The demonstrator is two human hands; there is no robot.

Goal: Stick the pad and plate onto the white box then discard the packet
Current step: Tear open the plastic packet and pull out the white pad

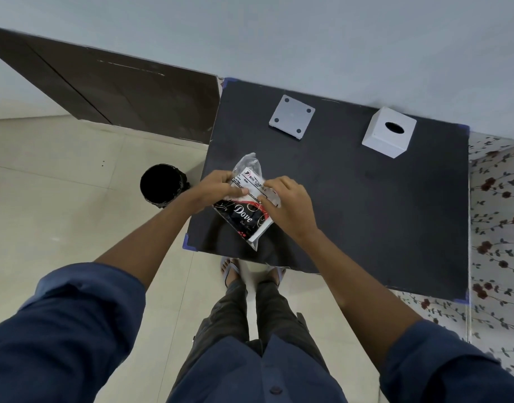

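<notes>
A clear plastic packet [248, 199] with a white label and a black "Dove" printed insert is held just above the black table's front left part. My left hand [218, 187] pinches its left side and my right hand [285, 199] grips its right side. Far back on the table, a white square plate [291, 116] with a dark dot at each corner lies flat. At the back right stands the white box [389, 136], a cube with an oval hole in its top. I cannot make out a separate pad.
The black table [366, 213] has blue tape on its corners and stands against a pale wall. A black round bin [162, 186] sits on the tiled floor left of the table. Floral cloth [497, 213] lies to the right. My feet stand below the front edge.
</notes>
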